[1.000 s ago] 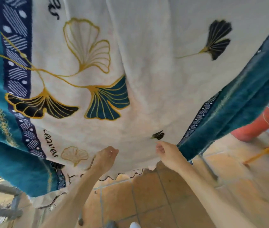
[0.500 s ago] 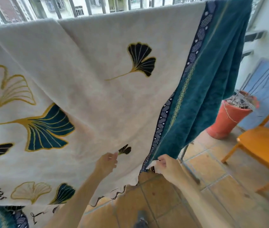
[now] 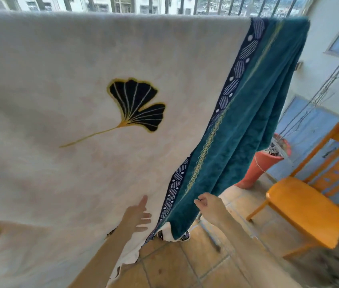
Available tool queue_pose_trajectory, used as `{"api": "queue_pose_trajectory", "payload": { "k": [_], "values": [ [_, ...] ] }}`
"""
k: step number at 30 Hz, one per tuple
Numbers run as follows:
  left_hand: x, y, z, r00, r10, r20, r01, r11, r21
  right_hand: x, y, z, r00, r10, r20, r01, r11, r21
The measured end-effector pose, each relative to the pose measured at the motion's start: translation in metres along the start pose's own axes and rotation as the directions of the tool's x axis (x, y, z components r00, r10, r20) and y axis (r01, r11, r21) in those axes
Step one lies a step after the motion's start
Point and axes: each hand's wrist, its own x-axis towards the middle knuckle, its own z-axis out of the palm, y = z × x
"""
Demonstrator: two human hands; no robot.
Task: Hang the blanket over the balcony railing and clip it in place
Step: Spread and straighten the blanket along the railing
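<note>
Cream blanket (image 3: 81, 90) over railing (image 3: 164, 5); right hand (image 3: 210, 204) pinching teal edge.

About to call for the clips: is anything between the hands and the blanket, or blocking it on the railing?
Nothing visible. The blanket already hangs over the railing. The left hand is open at the cream face; the right hand pinches the teal edge. No clips show.
</note>
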Motion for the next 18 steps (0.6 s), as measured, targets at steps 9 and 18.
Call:
{"api": "queue_pose_trajectory", "payload": {
  "k": [9,18],
  "values": [
    [0.028,0.002,-0.001,1.000,0.005,0.023,0.014,0.669,-0.743,0.108,-0.022,-0.051,0.975,0.220,-0.024,-0.210,0.952,0.221],
    [-0.003,-0.015,0.014,0.975,-0.013,-0.222,-0.148,0.709,-0.689,0.155,-0.023,-0.054,0.975,-0.081,-0.205,0.112,0.984,0.141]
  ]
}}
